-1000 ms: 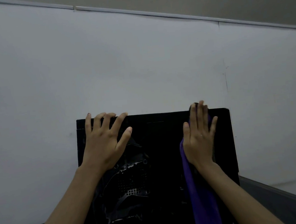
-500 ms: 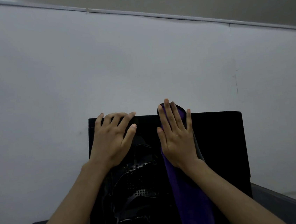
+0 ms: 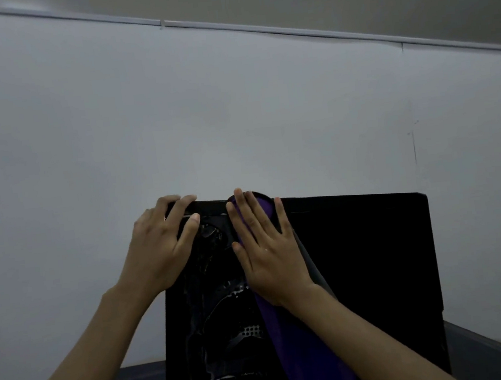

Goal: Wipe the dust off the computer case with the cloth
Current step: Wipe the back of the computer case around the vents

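Observation:
A black computer case (image 3: 365, 264) stands low in the middle of the head view, its top face toward me, with a glossy vented part on the left half. A purple cloth (image 3: 293, 340) lies along the top and hangs toward me. My right hand (image 3: 264, 247) presses flat on the cloth near the far edge, fingers straight and spread. My left hand (image 3: 162, 248) rests on the case's far left corner, its fingertips bent over the far edge.
A plain pale wall (image 3: 235, 114) fills the view behind the case, with a thin rail (image 3: 288, 32) running across near the top. The case stands on a dark table (image 3: 492, 353), whose edge shows at the lower right and lower left.
My right hand has slid the cloth leftward along the case top, from the right part to beside my left hand. My left hand has stayed at the far left corner.

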